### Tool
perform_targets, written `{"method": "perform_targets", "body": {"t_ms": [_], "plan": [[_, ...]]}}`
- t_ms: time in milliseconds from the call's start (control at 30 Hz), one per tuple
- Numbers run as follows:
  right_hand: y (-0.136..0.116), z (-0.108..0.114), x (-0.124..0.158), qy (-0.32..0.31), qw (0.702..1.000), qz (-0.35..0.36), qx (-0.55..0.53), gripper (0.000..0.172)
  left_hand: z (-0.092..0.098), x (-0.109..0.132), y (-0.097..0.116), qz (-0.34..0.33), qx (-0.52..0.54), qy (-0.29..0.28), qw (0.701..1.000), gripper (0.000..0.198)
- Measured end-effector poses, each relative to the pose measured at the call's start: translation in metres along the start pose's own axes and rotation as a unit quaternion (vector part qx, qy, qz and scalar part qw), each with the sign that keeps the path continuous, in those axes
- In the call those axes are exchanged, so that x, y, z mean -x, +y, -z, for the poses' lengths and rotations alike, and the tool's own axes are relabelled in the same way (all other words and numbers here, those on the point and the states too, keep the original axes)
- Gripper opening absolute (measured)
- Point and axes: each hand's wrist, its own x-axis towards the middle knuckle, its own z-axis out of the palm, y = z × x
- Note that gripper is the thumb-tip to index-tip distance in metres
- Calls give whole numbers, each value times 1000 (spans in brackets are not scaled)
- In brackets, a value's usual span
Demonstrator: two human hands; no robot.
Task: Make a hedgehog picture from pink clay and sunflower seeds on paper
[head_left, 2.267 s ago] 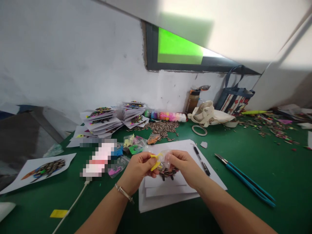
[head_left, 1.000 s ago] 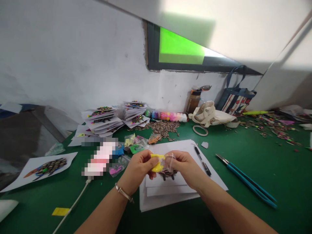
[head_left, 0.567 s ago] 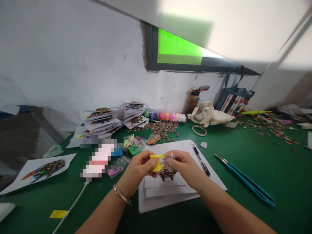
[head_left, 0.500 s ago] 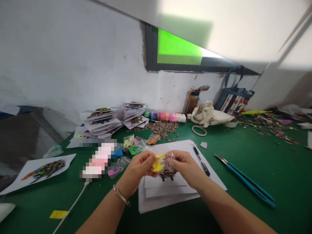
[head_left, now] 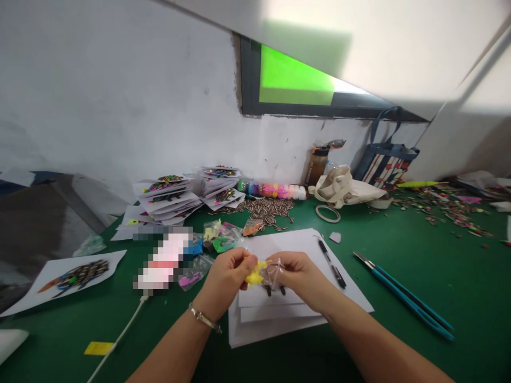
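Observation:
My left hand (head_left: 229, 276) is closed, its thumb and fingers pinching a soft yellow lump of modelling clay (head_left: 254, 274). The small clear plastic bag (head_left: 274, 272) beside it is gripped in my right hand (head_left: 298, 270). Both hands meet over a stack of white paper (head_left: 261, 332). Under the bag, dark seeds (head_left: 283, 290) on the top sheet show only in part. A black pen (head_left: 331, 263) lies on the paper to the right of my right hand. Small bags of coloured clay (head_left: 223, 243) lie beyond my left hand.
Sunflower seeds (head_left: 269, 211) are heaped near the wall, beside stacks of seed pictures (head_left: 170, 199). Blue-handled tweezers (head_left: 413, 298) and a tape roll (head_left: 328, 214) lie to the right. A white cable (head_left: 120, 340) runs at the left, near a finished seed picture (head_left: 82, 276).
The yellow clay and my left fingers have shifted slightly left, and the bag has become more visible between my hands. My right hand keeps its grip on the bag.

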Motion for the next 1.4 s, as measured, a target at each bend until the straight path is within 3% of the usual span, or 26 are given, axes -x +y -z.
{"method": "perform_targets", "body": {"t_ms": [167,367,633,767,933,1067,1167,1300,1400], "plan": [[2,-2,0,-2,1000,-2,-5,19,1,-1,-2,-23,-29,20,999,30],[4,0,-1,22,1000,16,-2,21,0,1,0,-53,-42,2,998,21],[0,-4,0,47,999,19,6,19,-2,-1,-3,-23,-2,17,1000,41],[4,-1,-2,60,998,29,5,19,-2,-1,-2,-19,60,-28,998,31],[7,2,-2,73,996,47,25,17,-3,1,1,-23,45,-12,999,21],[6,2,-1,49,997,27,44,17,-3,1,1,-20,32,-12,999,22],[3,-1,0,35,997,24,59,27,-1,-1,-3,-19,20,-25,999,27],[-2,-6,2,-14,991,70,117,12,-1,-1,-7,-25,-8,-38,999,35],[-4,-6,3,13,984,87,158,13,-2,-2,-9,-23,6,-49,999,36]]}}
